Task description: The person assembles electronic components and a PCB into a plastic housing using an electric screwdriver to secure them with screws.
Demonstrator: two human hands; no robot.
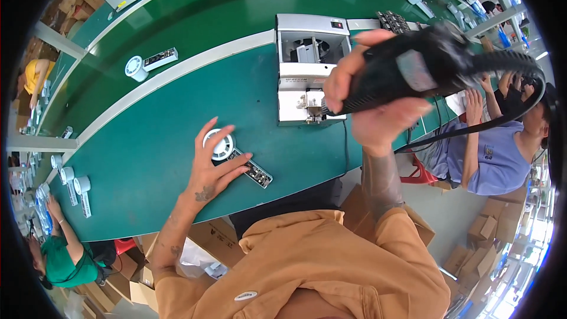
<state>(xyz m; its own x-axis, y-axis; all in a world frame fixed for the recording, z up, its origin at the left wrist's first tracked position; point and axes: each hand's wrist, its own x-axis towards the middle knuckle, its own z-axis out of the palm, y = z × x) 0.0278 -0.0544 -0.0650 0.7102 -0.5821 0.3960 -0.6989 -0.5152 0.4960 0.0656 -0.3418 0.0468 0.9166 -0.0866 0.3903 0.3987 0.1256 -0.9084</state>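
Note:
My left hand [214, 168] lies over a white handheld fan [221, 145] on the green bench, its fingers curved about the round head and the handle. The fan's handle is uncovered, with a circuit board [258, 173] showing in it. In my right hand [378, 118] is a black electric screwdriver [396, 71], raised above the bench and tilted. Its tip points left, close to the front of a grey screw feeder [307, 74]; whether it touches there I cannot tell. A thick black cable [514, 112] runs from the screwdriver's back end.
Beyond a pale rail [207, 56], a green belt carries another opened fan [136, 68] and several more farther off. Finished-looking fans [82, 186] lie at the bench's left end. Circuit boards [393, 22] sit behind the feeder. Co-workers sit left and right; cardboard boxes [484, 227] stand below.

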